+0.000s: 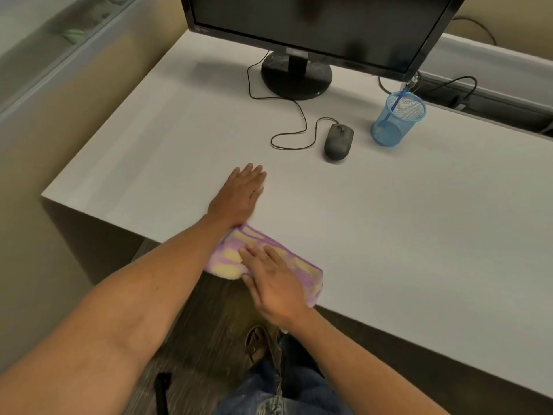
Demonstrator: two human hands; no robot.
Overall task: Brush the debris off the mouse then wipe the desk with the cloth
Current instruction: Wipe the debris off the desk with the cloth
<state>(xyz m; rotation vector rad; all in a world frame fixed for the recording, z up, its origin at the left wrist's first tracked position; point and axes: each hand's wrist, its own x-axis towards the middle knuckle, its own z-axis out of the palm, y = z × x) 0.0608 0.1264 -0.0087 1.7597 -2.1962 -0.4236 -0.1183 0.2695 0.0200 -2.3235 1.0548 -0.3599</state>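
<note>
Lying folded at the near edge of the white desk [389, 220], the purple-and-yellow cloth [302, 269] has its long axis run from upper left to lower right; it is pressed flat by the right hand [273, 283], fingers straight; the left hand [239, 196] is laid flat on the desk just beyond, fingers together; the dark mouse [338, 141] is set farther back, cable end pointing toward the monitor [314, 28], beside a blue mesh cup [398, 119].
</note>
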